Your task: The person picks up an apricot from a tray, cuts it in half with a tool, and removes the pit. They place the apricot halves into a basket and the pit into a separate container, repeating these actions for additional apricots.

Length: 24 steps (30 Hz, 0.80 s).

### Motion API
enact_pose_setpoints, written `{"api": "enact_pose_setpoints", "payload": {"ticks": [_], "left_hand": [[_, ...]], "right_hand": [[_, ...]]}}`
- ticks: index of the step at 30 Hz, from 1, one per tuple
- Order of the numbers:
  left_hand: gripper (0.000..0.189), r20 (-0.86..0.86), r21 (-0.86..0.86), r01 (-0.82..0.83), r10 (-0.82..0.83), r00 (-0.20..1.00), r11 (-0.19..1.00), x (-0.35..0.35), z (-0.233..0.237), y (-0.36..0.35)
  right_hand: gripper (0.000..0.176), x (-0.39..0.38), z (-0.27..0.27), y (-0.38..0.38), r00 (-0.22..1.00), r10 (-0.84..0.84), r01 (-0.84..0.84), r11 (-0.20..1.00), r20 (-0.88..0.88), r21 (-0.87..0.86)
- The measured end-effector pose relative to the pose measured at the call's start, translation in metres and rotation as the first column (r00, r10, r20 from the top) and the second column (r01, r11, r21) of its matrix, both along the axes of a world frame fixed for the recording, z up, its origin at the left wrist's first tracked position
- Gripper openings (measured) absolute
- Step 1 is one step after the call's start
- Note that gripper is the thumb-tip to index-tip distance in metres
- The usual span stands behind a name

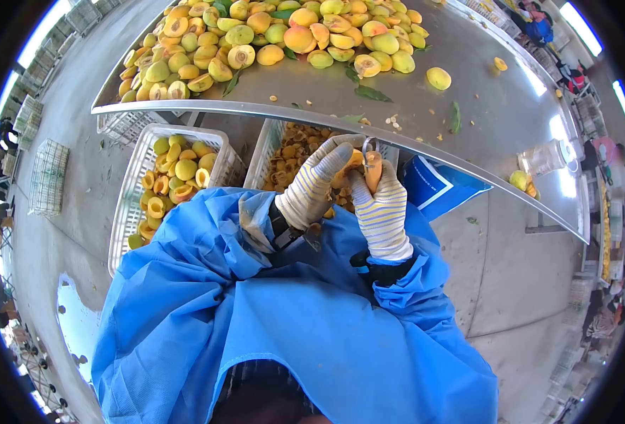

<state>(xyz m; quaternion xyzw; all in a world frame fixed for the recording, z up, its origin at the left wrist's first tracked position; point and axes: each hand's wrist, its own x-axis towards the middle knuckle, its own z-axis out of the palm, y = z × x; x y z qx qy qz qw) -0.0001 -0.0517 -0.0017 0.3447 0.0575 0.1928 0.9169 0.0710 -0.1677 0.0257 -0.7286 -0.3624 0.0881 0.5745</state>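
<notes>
Both my hands wear striped work gloves and are close together at the table's near edge. My right hand (383,212) is closed round the orange-brown handle (373,173) of a pitting tool, whose small metal loop (370,145) points up. Just left of it, my left hand (311,189) is closed on a piece of yellow-orange apricot (353,161), partly hidden by the fingers. Beneath my hands stands a crate (261,152) of brownish-orange fruit pieces. A large heap of apricots (284,35), some whole and some halved, lies on the metal table.
A white crate (125,201) of halved apricots stands left on the floor. Below the table edge is a blue container (439,187). The metal table (482,113) carries leaves, loose pits and a clear plastic jar (542,157). Stacked crates and other people are at the sides.
</notes>
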Motion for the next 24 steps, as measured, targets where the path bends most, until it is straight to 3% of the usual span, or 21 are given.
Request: {"api": "enact_pose_setpoints", "payload": {"ticks": [2,5,6,9,13,21,23,24], "left_hand": [[0.046,0.008,-0.125,-0.003,0.004,1.000,0.992,0.003,-0.010,0.002],[0.038,0.008,-0.297,-0.097,0.104,0.995,0.950,-0.001,0.008,0.013],[0.037,-0.013,-0.367,-0.091,0.092,0.996,0.926,-0.003,0.016,0.019],[0.032,0.047,-0.457,-0.055,0.086,0.995,0.888,-0.003,0.009,0.028],[0.035,0.076,-0.404,-0.002,0.036,0.996,0.915,-0.002,0.012,0.025],[0.037,0.014,-0.337,-0.020,0.026,1.000,0.941,-0.005,0.011,0.018],[0.039,-0.020,-0.297,-0.028,0.023,1.000,0.954,-0.007,0.011,0.018],[0.041,-0.034,-0.257,-0.058,0.051,0.998,0.965,-0.008,0.013,0.015]], "right_hand": [[0.023,0.000,-0.006,0.001,0.999,0.043,-0.043,0.999,0.007,0.001],[0.024,-0.005,0.002,-0.005,0.963,0.110,-0.097,0.993,-0.245,0.063],[0.029,-0.004,0.007,-0.006,0.953,0.099,-0.101,0.995,-0.287,0.007],[0.036,0.003,-0.013,-0.006,0.991,0.102,-0.097,0.993,0.083,-0.060],[0.039,0.001,-0.014,-0.005,0.959,0.154,-0.101,0.970,0.240,-0.219],[0.032,-0.008,0.003,-0.004,0.930,0.183,-0.022,0.893,0.319,-0.449],[0.035,-0.011,-0.031,0.003,0.970,0.163,-0.128,0.974,0.183,-0.187],[0.037,-0.012,-0.032,0.004,0.980,0.197,-0.193,0.974,0.018,-0.121]]}}
